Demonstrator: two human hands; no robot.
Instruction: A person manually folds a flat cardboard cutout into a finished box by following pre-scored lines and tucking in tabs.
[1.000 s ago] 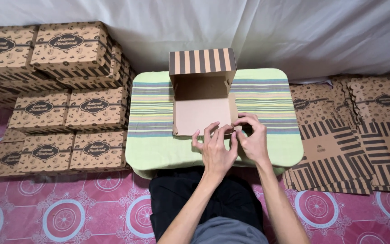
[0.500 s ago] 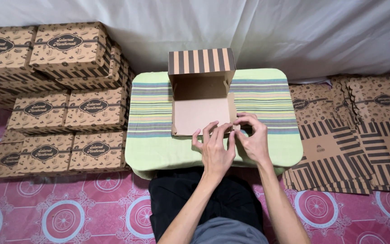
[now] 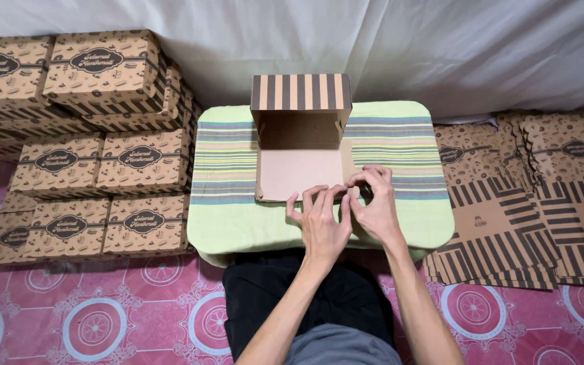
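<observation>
Folding looks to be the step in hand, and it would go best with the near flap creased square along its line while the base is pinned flat. Left hand (image 3: 324,226) lies with fingers (image 3: 309,199) spread flat on the front edge of the half-made cardboard box (image 3: 300,172); right hand (image 3: 373,206) curls its fingers, pinching the box's near right corner. The box sits mid-bench (image 3: 400,145), striped lid upright; finished boxes (image 3: 103,159) stacked far left, flat sheets (image 3: 522,196) right
</observation>
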